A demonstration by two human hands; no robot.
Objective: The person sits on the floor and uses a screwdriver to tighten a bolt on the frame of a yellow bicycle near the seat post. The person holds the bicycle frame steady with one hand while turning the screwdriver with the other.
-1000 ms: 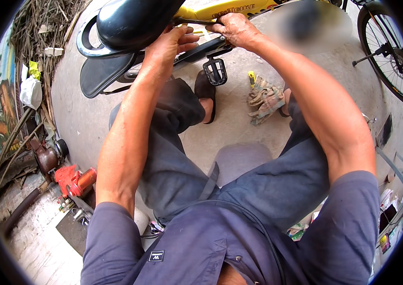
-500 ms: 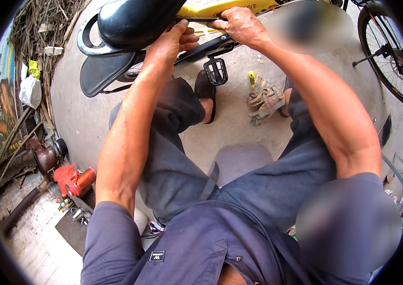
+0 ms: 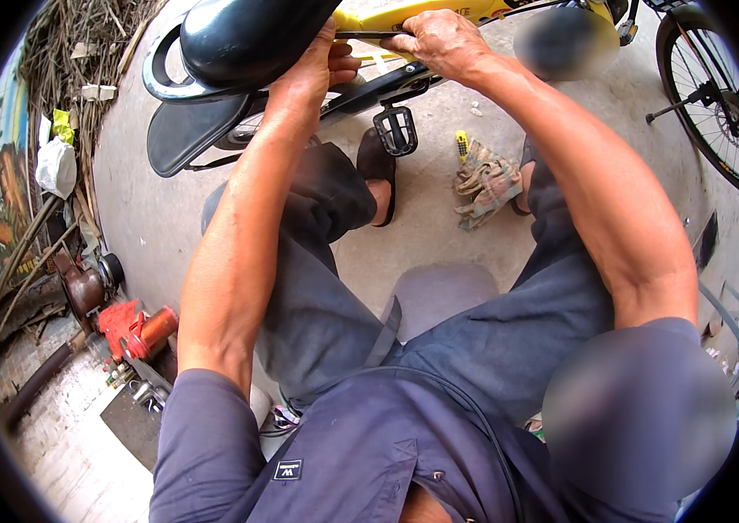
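A bike with a yellow frame (image 3: 376, 17) and a glossy black saddle (image 3: 247, 39) stands across the top of the view. A thin dark rod (image 3: 365, 36) runs level between my hands, along the frame's near side. My right hand (image 3: 444, 44) grips the rod's right end between thumb and fingers. Beside the saddle's nose, my left hand (image 3: 313, 68) has its thumb at the rod's left end, the other fingers loosely bent below. The saddle and fingers partly hide that end. Below the hands are a black pedal (image 3: 396, 131) and a black mudguard (image 3: 195, 135).
A crumpled checked cloth (image 3: 484, 183) and a yellow-and-black tool (image 3: 462, 144) lie between my feet. Another bike's wheel (image 3: 714, 105) stands at the right. At the left are an orange-red tool (image 3: 138, 331), a white bag (image 3: 57, 168) and a pile of dry sticks (image 3: 56, 70).
My left thumb has shifted slightly up, onto the rod's left end. My right hand has moved very slightly and keeps its grip on the rod.
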